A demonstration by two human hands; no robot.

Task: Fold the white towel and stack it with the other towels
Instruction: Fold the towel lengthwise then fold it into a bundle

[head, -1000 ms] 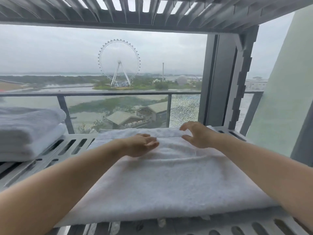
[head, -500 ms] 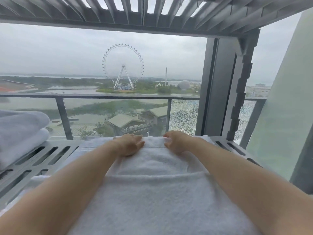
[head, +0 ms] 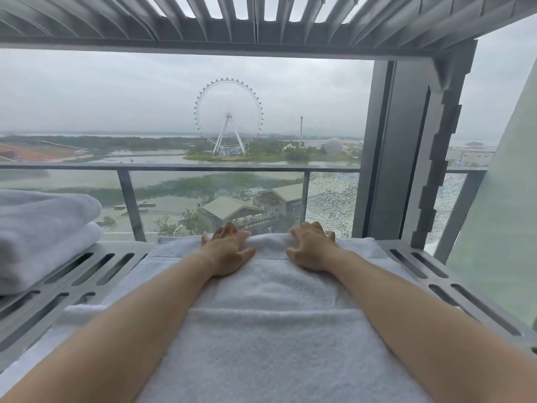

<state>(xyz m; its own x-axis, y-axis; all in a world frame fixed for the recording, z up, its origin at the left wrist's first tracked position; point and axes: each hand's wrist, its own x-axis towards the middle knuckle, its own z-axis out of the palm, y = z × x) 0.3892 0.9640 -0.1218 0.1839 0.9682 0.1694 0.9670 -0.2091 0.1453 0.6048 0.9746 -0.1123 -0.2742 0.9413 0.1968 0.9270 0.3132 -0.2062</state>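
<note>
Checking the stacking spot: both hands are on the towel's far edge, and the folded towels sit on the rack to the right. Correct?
Not quite. In the head view the folded towels sit on the left. Both hands, left and right, are on the towel's far edge.

You are looking out through a glass balcony railing with a grey metal top rail [head: 180,167] under flat, overcast daylight. A slatted grey metal canopy [head: 261,18] is spanning overhead, and a thick grey metal post [head: 389,152] is rising on the right. A grey slotted metal shelf [head: 87,271] is running across below. A white Ferris wheel [head: 228,117] is standing far off beyond the water.
</note>
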